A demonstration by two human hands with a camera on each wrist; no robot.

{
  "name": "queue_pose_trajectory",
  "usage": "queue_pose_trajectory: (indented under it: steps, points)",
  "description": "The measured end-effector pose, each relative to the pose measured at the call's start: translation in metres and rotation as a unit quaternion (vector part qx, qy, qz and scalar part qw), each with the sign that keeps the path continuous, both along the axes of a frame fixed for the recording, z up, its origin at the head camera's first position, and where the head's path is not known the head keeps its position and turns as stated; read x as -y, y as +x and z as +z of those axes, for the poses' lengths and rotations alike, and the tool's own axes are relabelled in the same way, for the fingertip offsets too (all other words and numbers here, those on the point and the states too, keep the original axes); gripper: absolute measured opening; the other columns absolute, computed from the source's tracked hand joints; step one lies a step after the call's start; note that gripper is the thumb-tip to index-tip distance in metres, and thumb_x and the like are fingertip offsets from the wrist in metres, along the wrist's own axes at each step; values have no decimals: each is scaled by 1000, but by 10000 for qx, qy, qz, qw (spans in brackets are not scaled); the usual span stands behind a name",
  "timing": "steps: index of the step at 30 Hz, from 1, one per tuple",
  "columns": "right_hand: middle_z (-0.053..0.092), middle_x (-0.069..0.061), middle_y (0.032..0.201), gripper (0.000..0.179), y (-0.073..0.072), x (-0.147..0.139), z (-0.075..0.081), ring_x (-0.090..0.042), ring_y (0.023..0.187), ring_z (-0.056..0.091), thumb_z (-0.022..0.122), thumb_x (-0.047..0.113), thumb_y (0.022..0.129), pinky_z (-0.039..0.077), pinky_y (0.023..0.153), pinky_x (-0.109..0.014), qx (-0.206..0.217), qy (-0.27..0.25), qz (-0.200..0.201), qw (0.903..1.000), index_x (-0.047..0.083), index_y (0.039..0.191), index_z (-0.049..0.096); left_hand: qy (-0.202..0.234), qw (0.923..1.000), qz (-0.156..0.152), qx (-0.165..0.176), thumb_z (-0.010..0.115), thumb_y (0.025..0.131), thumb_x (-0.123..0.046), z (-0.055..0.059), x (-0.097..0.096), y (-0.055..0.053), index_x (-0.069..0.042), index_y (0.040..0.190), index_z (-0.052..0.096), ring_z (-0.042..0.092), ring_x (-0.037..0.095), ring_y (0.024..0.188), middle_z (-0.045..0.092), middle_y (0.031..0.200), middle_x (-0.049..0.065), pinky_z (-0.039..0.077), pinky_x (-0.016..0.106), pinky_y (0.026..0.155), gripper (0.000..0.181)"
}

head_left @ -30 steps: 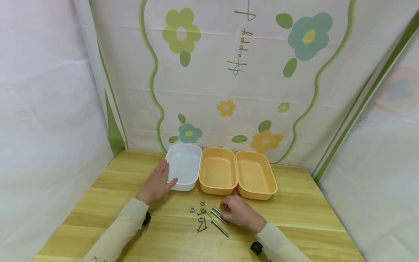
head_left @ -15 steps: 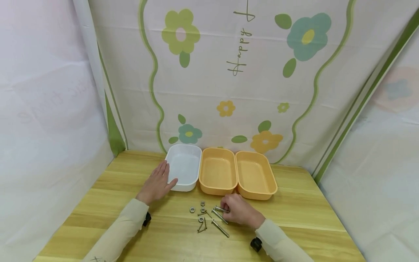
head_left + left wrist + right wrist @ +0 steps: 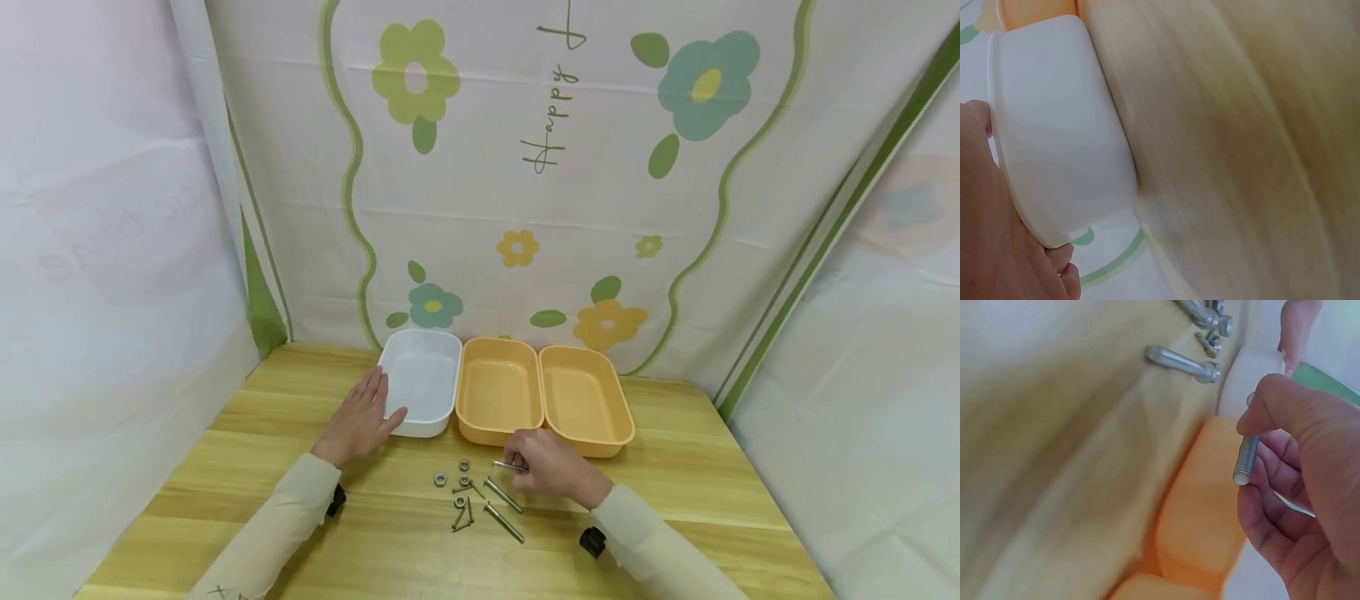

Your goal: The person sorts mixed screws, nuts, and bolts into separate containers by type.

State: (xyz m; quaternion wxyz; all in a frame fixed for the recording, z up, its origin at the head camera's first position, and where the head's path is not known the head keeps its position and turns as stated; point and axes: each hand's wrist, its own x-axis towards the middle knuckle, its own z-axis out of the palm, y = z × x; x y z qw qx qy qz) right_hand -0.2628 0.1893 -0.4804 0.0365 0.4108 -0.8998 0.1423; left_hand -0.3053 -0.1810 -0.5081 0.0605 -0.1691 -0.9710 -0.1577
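Note:
My right hand [image 3: 561, 468] pinches a silver bolt [image 3: 1247, 456] between thumb and fingers, just in front of the middle yellow-orange tray [image 3: 491, 436]. The bolt's threaded end sticks out toward the right wrist camera. Below that hand, two more long bolts lie on the wooden table, an upper bolt [image 3: 503, 494] and a lower bolt [image 3: 505, 523]. My left hand [image 3: 358, 423] rests on the near left corner of the white tray [image 3: 420, 428], fingers extended along its rim. Several hex nuts [image 3: 440, 480] and small screws [image 3: 462, 527] lie left of the bolts.
Another yellow-orange tray [image 3: 600, 448] stands at the right end of the row, against the middle one. Behind the trays hangs a white curtain [image 3: 465, 192] with printed flowers. More curtain closes off both sides of the wooden table [image 3: 675, 483].
The right hand has taken hold of the topmost bolt and lifted it away from the others, toward the trays. The left hand stays on the white tray.

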Motion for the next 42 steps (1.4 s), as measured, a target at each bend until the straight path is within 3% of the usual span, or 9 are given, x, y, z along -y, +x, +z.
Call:
queue_pose_trajectory:
  steps: [10,18,26,33,42]
  points:
    - [62,4,80,11,-14,12,27,-1,69,46,76,5,79,42,60,-15,-202,103,223,9995,11,87,71,-4,10000,-13,22,39,111,-51,-1,-1,0,17,160,21,14,48,162,14,172,33,20,61,131,86]
    - [61,5,79,14,-31,31,43,-3,69,47,79,8,80,43,61,-16,-369,302,211,9986,15,85,68,-32,10000,-9,38,40,111,-53,0,-1,1,16,160,22,14,47,163,15,172,32,20,60,132,86]
    - [64,5,83,9,-46,60,56,-5,72,52,77,7,84,47,64,-17,-275,424,218,9985,13,89,72,-21,10000,40,-40,41,110,-52,-1,0,1,16,160,21,15,47,162,15,172,32,21,62,131,87]
    - [64,4,85,6,-61,84,61,-8,74,53,77,9,87,46,66,-18,-295,544,237,9978,12,92,74,-76,9998,80,-153,42,110,-53,-2,1,0,16,160,22,17,48,162,16,172,32,22,61,131,88]
    - [68,1,92,12,-85,111,56,-10,77,56,81,12,90,50,69,-17,-297,474,114,9984,11,101,75,-165,9997,135,-156,42,109,-54,1,0,0,16,160,22,19,48,161,16,171,33,23,60,131,89]
